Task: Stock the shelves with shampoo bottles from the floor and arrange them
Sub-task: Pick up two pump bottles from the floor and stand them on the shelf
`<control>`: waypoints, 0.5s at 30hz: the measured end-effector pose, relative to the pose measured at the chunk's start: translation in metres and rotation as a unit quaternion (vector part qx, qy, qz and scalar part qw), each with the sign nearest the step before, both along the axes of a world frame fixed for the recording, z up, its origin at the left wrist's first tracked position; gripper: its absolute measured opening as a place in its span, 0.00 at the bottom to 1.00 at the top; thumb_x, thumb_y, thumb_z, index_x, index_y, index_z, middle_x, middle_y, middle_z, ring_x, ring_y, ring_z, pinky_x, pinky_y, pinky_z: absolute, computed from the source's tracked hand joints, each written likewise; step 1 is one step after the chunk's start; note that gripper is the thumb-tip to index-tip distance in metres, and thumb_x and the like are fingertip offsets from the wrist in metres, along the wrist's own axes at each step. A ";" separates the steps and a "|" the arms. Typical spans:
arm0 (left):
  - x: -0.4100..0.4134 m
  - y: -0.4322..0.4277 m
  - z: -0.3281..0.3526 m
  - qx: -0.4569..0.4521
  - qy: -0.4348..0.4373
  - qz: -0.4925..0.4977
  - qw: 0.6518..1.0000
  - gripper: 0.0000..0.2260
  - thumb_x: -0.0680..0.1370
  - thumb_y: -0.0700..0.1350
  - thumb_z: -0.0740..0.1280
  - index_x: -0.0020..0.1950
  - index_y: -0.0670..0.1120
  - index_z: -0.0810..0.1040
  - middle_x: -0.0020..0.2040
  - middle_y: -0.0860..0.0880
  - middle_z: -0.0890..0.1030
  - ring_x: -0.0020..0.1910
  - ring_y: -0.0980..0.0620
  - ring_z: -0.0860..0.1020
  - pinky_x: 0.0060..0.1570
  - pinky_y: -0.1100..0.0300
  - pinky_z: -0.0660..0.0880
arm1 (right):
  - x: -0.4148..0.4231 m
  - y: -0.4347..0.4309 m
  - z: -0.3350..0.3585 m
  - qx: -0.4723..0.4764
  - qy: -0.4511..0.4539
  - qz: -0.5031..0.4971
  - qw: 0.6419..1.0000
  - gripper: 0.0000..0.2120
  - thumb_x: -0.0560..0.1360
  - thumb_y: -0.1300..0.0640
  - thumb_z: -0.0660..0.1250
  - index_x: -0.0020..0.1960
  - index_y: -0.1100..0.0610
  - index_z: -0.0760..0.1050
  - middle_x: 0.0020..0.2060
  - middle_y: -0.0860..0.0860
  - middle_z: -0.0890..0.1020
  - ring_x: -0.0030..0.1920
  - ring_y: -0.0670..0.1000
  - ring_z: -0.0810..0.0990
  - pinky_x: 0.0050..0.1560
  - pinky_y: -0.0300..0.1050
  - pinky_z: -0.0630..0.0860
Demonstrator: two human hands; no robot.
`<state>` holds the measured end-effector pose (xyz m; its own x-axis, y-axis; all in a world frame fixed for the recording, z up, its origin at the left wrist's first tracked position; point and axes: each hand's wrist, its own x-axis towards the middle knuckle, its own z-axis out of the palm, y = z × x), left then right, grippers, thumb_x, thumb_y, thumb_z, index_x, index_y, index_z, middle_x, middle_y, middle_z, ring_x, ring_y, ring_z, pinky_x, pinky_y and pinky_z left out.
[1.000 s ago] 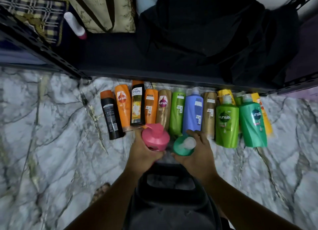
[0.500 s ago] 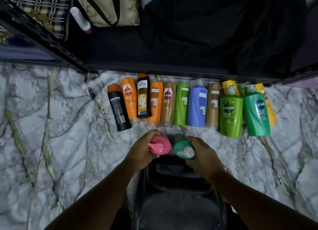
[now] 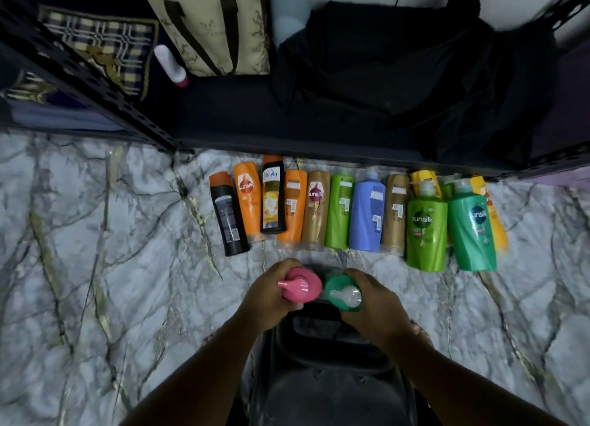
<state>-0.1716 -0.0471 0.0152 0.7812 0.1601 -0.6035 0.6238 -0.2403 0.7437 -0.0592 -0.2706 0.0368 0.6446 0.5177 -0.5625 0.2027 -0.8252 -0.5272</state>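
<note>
One floor (image 3: 95,266): pale veined marble across the lower view. Wide bare areas lie left and right of the arms, and a bare strip separates the row from the held bottles.
Shelf (image 3: 242,116): dark metal rack, lowest level. Its front edge runs across the view just beyond the row's caps. Bare deck shows at centre-left, between the tote and the front edge.
Cloth (image 3: 415,74): black, heaped over the right half of the deck and reaching the front edge.
Dark object (image 3: 319,377): black plastic, on the floor between the forearms. Kind cannot be told.
Post (image 3: 95,84): perforated upright, running diagonally to the shelf's left front corner.
Tote (image 3: 217,26): cream with brown handles, upright at the rear left of the deck.
Mat (image 3: 95,42): checked, at the far left of the deck, partly behind the post.
Row (image 3: 340,211): about a dozen shampoo bottles lying side by side on the floor, caps toward the shelf. Two green pump bottles lie near the right end.
Left hand (image 3: 268,298): fingers curled round the pink bottle below its pump head.
Right hand (image 3: 376,307): fingers curled round the green bottle below its pump head.
Pink bottle (image 3: 301,285): upright, seen from above, over the far end of the dark object.
Green bottle (image 3: 343,293): upright, just right of the pink bottle. Contact cannot be told.
Tube (image 3: 169,65): white with pink cap, tilted, just left of the tote.
</note>
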 end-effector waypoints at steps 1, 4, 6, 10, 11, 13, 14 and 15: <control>-0.002 -0.002 0.013 -0.004 0.000 0.014 1.000 0.34 0.63 0.45 0.82 0.64 0.60 0.74 0.61 0.58 0.79 0.62 0.54 0.79 0.59 0.46 0.80 | 0.000 0.000 0.012 0.012 0.000 -0.010 1.000 0.38 0.62 0.50 0.80 0.70 0.49 0.72 0.62 0.48 0.81 0.56 0.52 0.82 0.55 0.46 0.79; -0.006 -0.004 0.072 -0.031 -0.008 0.060 0.998 0.34 0.63 0.46 0.82 0.64 0.62 0.74 0.61 0.58 0.80 0.62 0.54 0.79 0.61 0.48 0.79 | 0.000 0.001 0.071 0.061 0.001 -0.056 0.997 0.38 0.61 0.51 0.81 0.69 0.43 0.73 0.60 0.39 0.80 0.57 0.45 0.81 0.56 0.39 0.77; -0.004 -0.001 0.127 -0.026 -0.024 0.078 0.996 0.35 0.63 0.42 0.83 0.63 0.66 0.74 0.61 0.61 0.81 0.62 0.58 0.79 0.61 0.57 0.78 | 0.003 0.001 0.128 0.097 -0.007 -0.085 0.992 0.39 0.60 0.50 0.81 0.66 0.31 0.70 0.57 0.31 0.79 0.56 0.36 0.79 0.55 0.30 0.74; 0.003 0.014 0.260 0.000 -0.059 0.064 0.996 0.36 0.63 0.46 0.84 0.64 0.69 0.74 0.61 0.62 0.80 0.63 0.60 0.78 0.62 0.61 0.76 | 0.014 0.008 0.258 0.145 -0.040 -0.096 0.984 0.42 0.59 0.48 0.81 0.63 0.22 0.65 0.54 0.29 0.79 0.54 0.33 0.78 0.51 0.25 0.72; 0.005 0.018 0.294 0.013 -0.072 0.058 0.996 0.36 0.63 0.49 0.83 0.66 0.69 0.73 0.63 0.62 0.79 0.64 0.60 0.76 0.63 0.58 0.76 | 0.016 0.010 0.290 0.158 -0.037 -0.095 0.982 0.40 0.60 0.47 0.81 0.64 0.24 0.66 0.55 0.32 0.80 0.55 0.34 0.79 0.53 0.28 0.74; 0.010 0.026 0.364 0.025 -0.087 0.052 0.995 0.37 0.64 0.51 0.83 0.69 0.68 0.72 0.66 0.62 0.76 0.66 0.60 0.73 0.64 0.54 0.77 | 0.022 0.014 0.355 0.192 -0.023 -0.099 0.976 0.38 0.61 0.46 0.81 0.66 0.31 0.69 0.57 0.38 0.82 0.56 0.39 0.80 0.55 0.37 0.78; 0.013 0.028 0.398 0.024 -0.100 0.058 0.993 0.37 0.65 0.50 0.83 0.69 0.68 0.72 0.66 0.62 0.75 0.67 0.59 0.73 0.64 0.54 0.77 | 0.025 0.016 0.386 0.210 -0.023 -0.105 0.972 0.37 0.61 0.47 0.82 0.65 0.35 0.71 0.57 0.39 0.82 0.56 0.40 0.81 0.54 0.37 0.78; 0.016 0.031 0.432 0.023 -0.119 0.065 0.991 0.36 0.66 0.49 0.84 0.68 0.67 0.73 0.65 0.62 0.76 0.66 0.59 0.73 0.63 0.55 0.77 | 0.028 0.019 0.419 0.225 -0.025 -0.111 0.968 0.36 0.61 0.49 0.84 0.64 0.38 0.72 0.56 0.38 0.82 0.56 0.40 0.81 0.53 0.34 0.77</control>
<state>-0.1559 -0.0157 0.4476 0.8712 0.2917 -0.3949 0.4607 -0.2075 0.8630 -0.0308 -0.2517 0.4559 0.7882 0.5492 -0.2777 0.0809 -0.5397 -0.8379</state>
